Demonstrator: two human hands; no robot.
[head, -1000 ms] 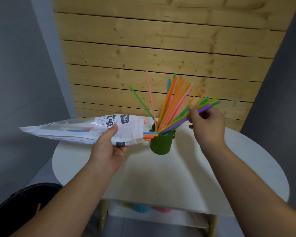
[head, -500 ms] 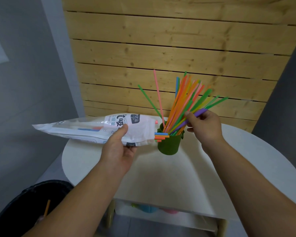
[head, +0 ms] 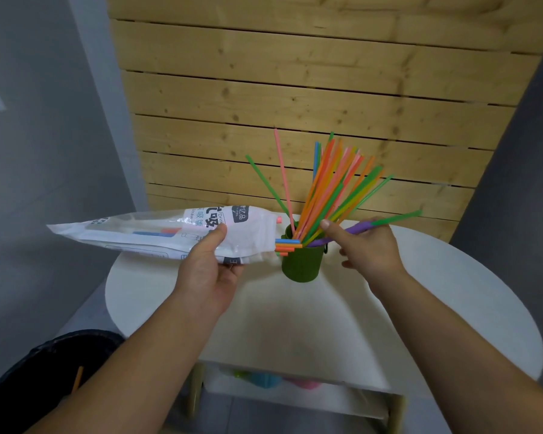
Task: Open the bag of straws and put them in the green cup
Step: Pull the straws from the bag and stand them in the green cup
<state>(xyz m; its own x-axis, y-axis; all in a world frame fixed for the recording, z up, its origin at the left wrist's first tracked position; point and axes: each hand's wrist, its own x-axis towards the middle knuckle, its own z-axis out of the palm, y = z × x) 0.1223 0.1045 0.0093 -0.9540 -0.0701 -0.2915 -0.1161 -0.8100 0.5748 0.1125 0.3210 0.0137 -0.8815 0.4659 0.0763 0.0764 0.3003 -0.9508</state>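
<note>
A green cup (head: 301, 264) stands on the white round table (head: 420, 308), full of several coloured straws (head: 326, 189) that fan up and to the right. My left hand (head: 207, 270) grips the white straw bag (head: 157, 233), held level to the cup's left, with a few straw ends (head: 287, 245) poking out of its open mouth beside the cup. My right hand (head: 367, 245) is just right of the cup with fingers spread; a purple straw (head: 355, 231) and a green straw (head: 395, 218) lie across it, their lower ends in the cup.
A wooden slat wall (head: 295, 89) rises behind the table. A black bin (head: 29, 377) with an orange straw in it sits at the lower left. Coloured cups (head: 264, 379) rest on a shelf under the table.
My right hand has dropped lower toward the cup and its fingers have spread, letting the purple and green straws tip further right. The bag stays held beside the cup.
</note>
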